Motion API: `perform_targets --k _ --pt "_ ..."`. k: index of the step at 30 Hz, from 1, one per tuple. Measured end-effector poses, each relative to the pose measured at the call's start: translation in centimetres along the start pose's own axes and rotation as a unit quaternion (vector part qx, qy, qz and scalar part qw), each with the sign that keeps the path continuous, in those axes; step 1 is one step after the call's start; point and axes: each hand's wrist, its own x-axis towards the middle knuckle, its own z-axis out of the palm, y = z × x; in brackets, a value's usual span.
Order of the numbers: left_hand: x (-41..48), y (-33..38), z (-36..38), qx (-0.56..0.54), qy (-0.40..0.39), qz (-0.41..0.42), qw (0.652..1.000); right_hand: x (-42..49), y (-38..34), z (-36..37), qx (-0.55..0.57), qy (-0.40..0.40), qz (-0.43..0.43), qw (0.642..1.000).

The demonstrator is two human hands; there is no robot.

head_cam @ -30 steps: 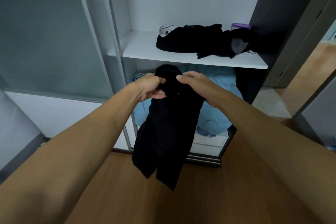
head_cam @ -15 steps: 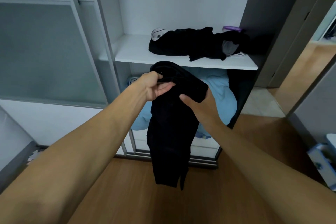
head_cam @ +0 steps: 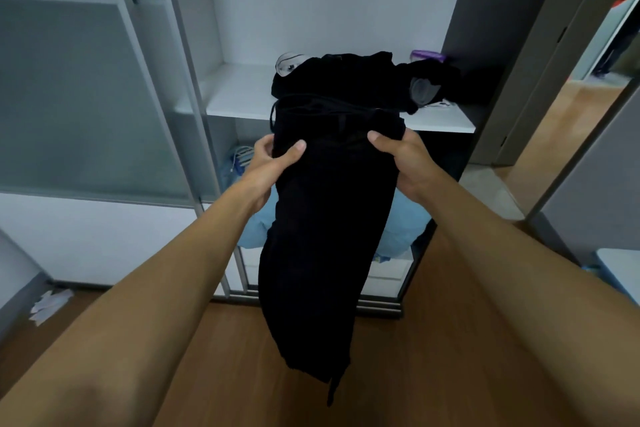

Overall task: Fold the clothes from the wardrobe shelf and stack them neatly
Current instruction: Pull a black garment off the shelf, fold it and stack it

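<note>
My hands have drawn apart since half a second ago: then they were close together at the bunched top of the black garment (head_cam: 329, 236), and now they sit at its two sides with the cloth spread wider between them. My left hand (head_cam: 273, 163) grasps the left edge, thumb laid on the front and fingers tucked behind. My right hand (head_cam: 405, 163) grips the right edge the same way, thumb on the front and the other fingers hidden behind the fabric.

The garment hangs straight down from both hands, between my forearms, its lower end tapering to a point above the wooden floor (head_cam: 433, 374). Its top edge stands a little above my thumbs. Just beyond and above my hands is the white wardrobe shelf (head_cam: 239, 97), with a pile of dark clothes (head_cam: 349, 80) lying on it; whether the held garment touches that pile I cannot tell, as black runs into black. A purple object (head_cam: 427, 55) sits behind the pile, up and to the right of my right hand. Below my hands, behind the hanging cloth, a light blue bundle (head_cam: 401, 229) fills the lower compartment. Far down to the left of my left arm, some white paper scraps (head_cam: 50, 305) lie on the floor.
</note>
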Motion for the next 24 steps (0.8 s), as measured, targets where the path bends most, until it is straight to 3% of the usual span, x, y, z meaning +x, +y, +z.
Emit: perform_targets --k 4,9,13,18,21,24 --pt "-0.5 0.1 -0.3 -0.008 -0.092 -0.032 0.995 -0.4 -1.0 -0.5 -0.013 -0.013 -0.004 1.0" --pt "-0.8 0.9 2.5 -0.03 0.006 0.007 1.0 -0.9 -1.2 -0.9 -0.008 0.045 -0.047 0.998" --pt "-1.1 1.6 4.3 -0.057 0.04 0.028 0.997 -3.0 1.5 -1.6 -0.063 0.05 -0.02 0.997" --pt "-1.4 1.5 4.1 0.001 0.073 0.088 0.993 -4.5 3.8 -0.6 -0.083 0.097 -0.029 0.991" --pt "-1.7 1.2 2.6 -0.013 0.018 0.073 0.997 -4.5 3.6 -0.2 -0.08 0.113 -0.034 0.99" --pt "-2.2 0.4 0.7 -0.044 -0.107 0.017 0.993 -4.2 3.2 -0.4 -0.065 0.116 -0.028 0.991"
